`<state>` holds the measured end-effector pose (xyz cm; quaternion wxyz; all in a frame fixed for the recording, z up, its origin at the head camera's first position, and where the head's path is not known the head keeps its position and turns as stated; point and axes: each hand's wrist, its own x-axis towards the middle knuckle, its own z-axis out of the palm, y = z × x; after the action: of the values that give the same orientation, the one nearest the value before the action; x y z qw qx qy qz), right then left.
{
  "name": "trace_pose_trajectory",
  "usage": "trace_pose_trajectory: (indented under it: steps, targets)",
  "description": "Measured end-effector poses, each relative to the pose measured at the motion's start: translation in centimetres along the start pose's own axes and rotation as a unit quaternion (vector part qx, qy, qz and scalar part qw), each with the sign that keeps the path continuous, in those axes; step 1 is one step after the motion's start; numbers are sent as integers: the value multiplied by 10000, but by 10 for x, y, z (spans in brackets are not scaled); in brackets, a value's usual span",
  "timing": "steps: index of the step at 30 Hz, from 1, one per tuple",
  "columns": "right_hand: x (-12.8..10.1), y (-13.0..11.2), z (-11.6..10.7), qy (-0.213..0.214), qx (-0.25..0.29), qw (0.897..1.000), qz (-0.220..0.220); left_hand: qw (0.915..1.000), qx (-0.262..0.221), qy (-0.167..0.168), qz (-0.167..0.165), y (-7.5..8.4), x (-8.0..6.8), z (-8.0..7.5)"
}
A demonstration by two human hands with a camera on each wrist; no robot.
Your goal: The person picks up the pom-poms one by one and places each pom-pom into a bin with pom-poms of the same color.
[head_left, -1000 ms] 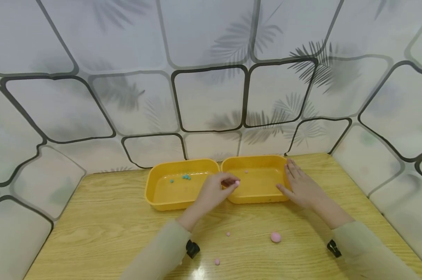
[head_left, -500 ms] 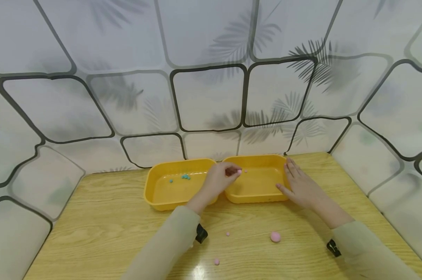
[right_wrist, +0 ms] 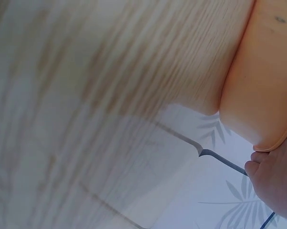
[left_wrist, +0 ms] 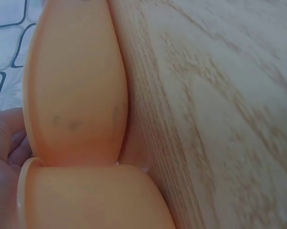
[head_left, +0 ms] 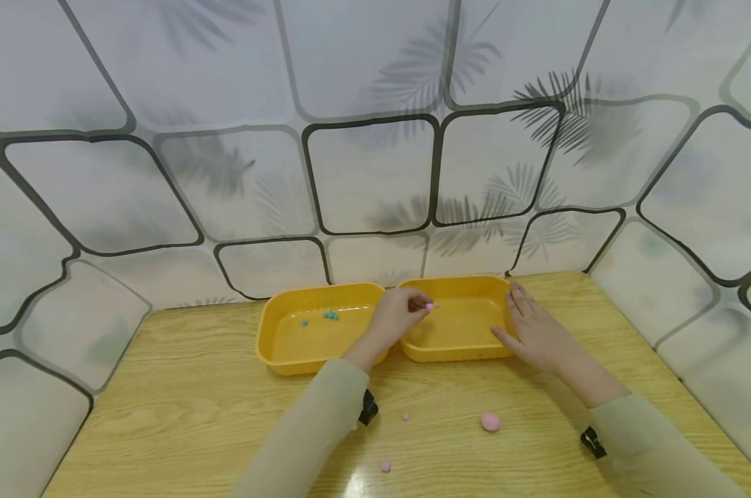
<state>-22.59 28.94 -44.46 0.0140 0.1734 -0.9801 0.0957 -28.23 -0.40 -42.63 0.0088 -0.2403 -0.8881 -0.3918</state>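
Two yellow trays stand side by side at the back of the wooden table. My left hand (head_left: 427,308) reaches over the inner end of the right tray (head_left: 475,349) and pinches a small pink ball (head_left: 429,306) at its fingertips. Just beside it a second small pink ball (head_left: 438,303) lies in that tray. The left tray (head_left: 288,356) holds several teal beads (head_left: 330,315). With straight fingers my right hand (head_left: 525,318) rests against the right tray's outer end. The left wrist view shows both trays' outer walls (left_wrist: 76,95) and a bit of my left hand (left_wrist: 3,143). In the right wrist view, my right hand (right_wrist: 277,181) meets the tray's rim (right_wrist: 272,143).
On the table in front of the trays lie a larger pink ball (head_left: 490,421) and two small pink balls (head_left: 405,416) (head_left: 384,466). A patterned screen (head_left: 375,173) closes off the back and both sides of the table.
My left hand carried the small pink ball from the right tray's front corner toward its back, and the forearm reached further forward. My right hand stayed put.
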Motion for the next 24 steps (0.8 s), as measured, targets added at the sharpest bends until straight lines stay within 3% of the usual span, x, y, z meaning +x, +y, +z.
trace_pose_trajectory:
  steps: [5,9,19,24]
  targets:
    - [0,0,0,2,26,10000,16,9976,666,-169,2,0,1,3]
    - [-1,0,0,14,44,10000,16,9958,890,-204,124,0,1,4]
    - [-1,0,0,-29,62,10000,40,9986,464,-169,189,-3,-2,4]
    - [0,1,1,3,27,10000,20,9990,212,5,390,-3,-5,2]
